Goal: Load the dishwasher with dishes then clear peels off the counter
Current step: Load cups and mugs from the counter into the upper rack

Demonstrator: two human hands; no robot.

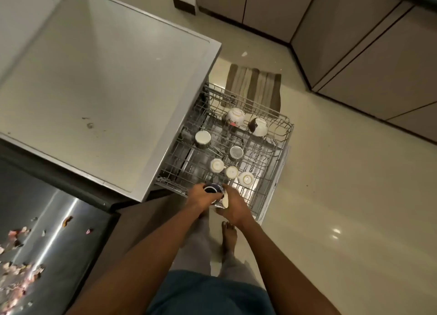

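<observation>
Head view: your left hand [201, 197] curls around a dark blue cup [212, 189] at the near edge of the pulled-out dishwasher rack [279, 135]. Your right hand [233, 207] grips a pale dish [224, 200] beside it. Upturned cups [232, 172] and bowls [234, 117] sit in the rack. Peels [14, 251] lie scattered on the counter [59, 220], lower left.

Head view, single wide-angle camera: worn on the person's head, facing forward and steeply down. Near: both forearms, feet on the floor [331, 196]. Centre: pulled-out dishwasher rack [279, 135]. Left: counter [94, 78]. Far right: cabinets [354, 43].
</observation>
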